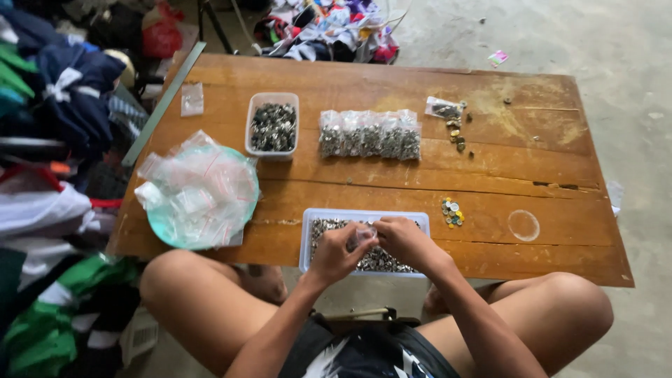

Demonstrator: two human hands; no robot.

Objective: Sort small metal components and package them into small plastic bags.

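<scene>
**Hands pinch a small clear bag over a tray of metal fasteners**

Both hands meet above the nearer tray at the table's front edge. Left hand [334, 253] and right hand [404, 240] each close thumb and fingers on opposite sides of one small clear plastic bag [362, 236], which hangs between them just over the tray's contents; what the bag holds is too small to tell.

Two open plastic tubs sit on the low wooden table [546, 175]. One is the long rectangular tray [318, 213] under the hands, holding a shallow layer of small silvery metal pieces. Another is a smaller, deeper tub [273, 126] at the back left, filled with darker metal pieces.

One round turquoise basin [161, 231] rests at the left front corner, heaped with many empty clear zip bags [199, 185], too many to count. Just right of the smaller tub lies one row of filled clear packets [369, 134] of silvery pieces, overlapping so their number cannot be told.

Single items: one flat clear bag [192, 99] near the back left edge, one partly filled bag [444, 108] at the back right with a few loose dark pieces beside it, one little cluster of coloured buttons [452, 211] right of the tray, and one clear round lid [523, 225] farther right.
</scene>
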